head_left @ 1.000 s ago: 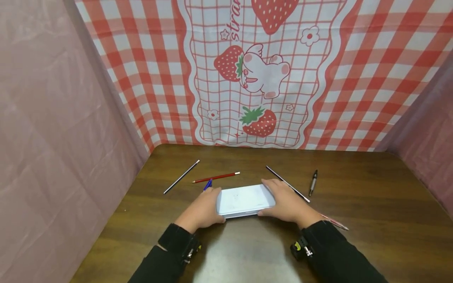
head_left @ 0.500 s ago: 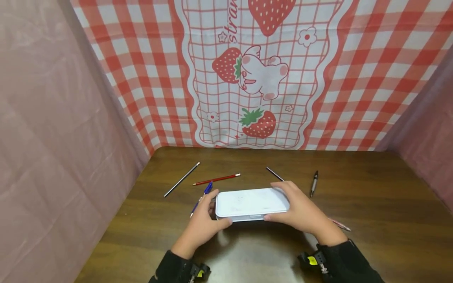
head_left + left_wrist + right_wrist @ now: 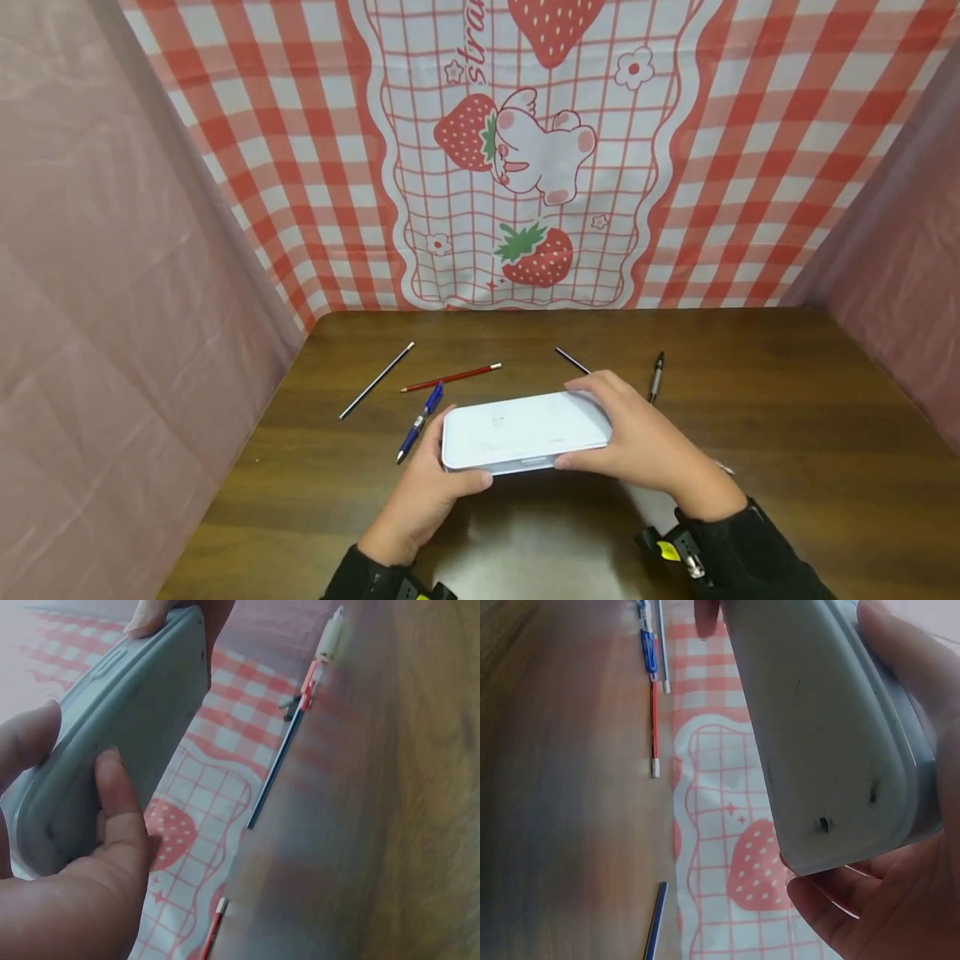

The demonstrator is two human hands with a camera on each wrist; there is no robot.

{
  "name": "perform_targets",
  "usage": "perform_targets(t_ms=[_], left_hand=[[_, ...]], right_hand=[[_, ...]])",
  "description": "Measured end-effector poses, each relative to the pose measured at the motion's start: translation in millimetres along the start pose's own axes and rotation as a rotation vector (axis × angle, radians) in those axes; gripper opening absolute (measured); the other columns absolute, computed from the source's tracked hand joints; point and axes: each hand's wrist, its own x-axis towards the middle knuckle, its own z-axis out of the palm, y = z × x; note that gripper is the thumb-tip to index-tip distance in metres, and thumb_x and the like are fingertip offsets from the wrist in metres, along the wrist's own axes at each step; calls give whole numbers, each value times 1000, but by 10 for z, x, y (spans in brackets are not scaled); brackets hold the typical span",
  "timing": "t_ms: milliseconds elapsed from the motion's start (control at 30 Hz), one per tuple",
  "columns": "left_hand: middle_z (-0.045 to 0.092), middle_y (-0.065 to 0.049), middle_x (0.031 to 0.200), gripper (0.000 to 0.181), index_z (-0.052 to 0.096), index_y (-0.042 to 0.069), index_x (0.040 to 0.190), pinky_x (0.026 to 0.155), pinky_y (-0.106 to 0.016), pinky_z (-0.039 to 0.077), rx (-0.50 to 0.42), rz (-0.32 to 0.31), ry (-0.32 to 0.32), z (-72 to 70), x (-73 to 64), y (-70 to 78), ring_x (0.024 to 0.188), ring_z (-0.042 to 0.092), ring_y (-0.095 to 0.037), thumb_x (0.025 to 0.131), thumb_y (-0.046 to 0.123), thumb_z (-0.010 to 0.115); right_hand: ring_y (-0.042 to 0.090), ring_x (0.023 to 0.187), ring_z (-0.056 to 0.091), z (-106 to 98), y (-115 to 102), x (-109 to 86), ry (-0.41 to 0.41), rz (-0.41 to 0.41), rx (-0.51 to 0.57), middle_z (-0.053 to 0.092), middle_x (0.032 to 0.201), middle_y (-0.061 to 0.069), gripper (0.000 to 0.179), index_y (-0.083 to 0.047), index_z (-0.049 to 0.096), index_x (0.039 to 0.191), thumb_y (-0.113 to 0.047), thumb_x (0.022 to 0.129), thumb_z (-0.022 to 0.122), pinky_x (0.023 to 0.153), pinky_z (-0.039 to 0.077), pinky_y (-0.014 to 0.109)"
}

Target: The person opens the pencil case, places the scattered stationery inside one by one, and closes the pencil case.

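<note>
A pale, flat pencil case (image 3: 525, 429) with rounded corners is held up over the table, its lid closed and a small catch along the near long side. My left hand (image 3: 420, 496) grips its left end, thumb on the near side. The other end is gripped by my right hand (image 3: 637, 437), thumb near the catch and fingers behind. In the right wrist view the underside of the pencil case (image 3: 825, 735) shows small dark scuffs. Just left of my left hand lies a blue pen (image 3: 420, 422).
On the wooden table (image 3: 315, 483) lie a red pencil (image 3: 450, 377), a dark striped pencil (image 3: 377, 381) and a grey-black pen (image 3: 657, 379). Another dark pencil (image 3: 573, 360) is partly hidden by my right hand. A checked cloth (image 3: 330, 167) hangs along the back.
Both hands have lifted the pencil case and brought it nearer. The blue pen, mostly covered before, now shows whole. My right hand now covers more of the dark pencil behind it.
</note>
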Motion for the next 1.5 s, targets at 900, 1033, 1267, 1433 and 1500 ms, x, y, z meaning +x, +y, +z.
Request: perform_targets(t_ms=[900,1033,1267,1433,1500], left_hand=[[54,-15,133,85,24,3,147,88,-30,54,-138,-44,0,104,-29,21,107,64,-22,79,-18,70],[57,-14,125,77,25,0,144,83,-31,55,-130,-48,2,107,-41,3,99,65,-22,83,-13,70],[62,-16,114,65,26,-7,141,82,-33,56,-98,-71,0,114,-48,-25,86,68,-22,92,1,69],[63,-16,110,60,30,-8,139,81,-34,57,-116,-91,21,137,-59,-37,84,68,-22,94,5,68],[64,-15,108,57,33,-8,137,81,-34,57,-138,-95,29,154,-65,-45,82,68,-22,94,6,68]], right_hand=[[20,95,71,174,-418,-72,253,-698,-275,73,103,3,14,-6,77,99,-15,89,74,84,57,41],[19,91,73,221,-440,-66,273,-740,-327,74,98,4,24,-4,75,98,-16,97,54,79,59,39],[20,85,73,275,-450,-96,248,-718,-400,74,97,7,36,2,74,105,-2,70,81,68,59,37],[22,88,73,300,-463,-101,244,-711,-436,73,99,10,40,4,73,108,0,69,81,72,59,38],[23,89,73,313,-460,-98,256,-719,-435,73,100,10,38,4,72,108,2,70,77,74,59,38]])
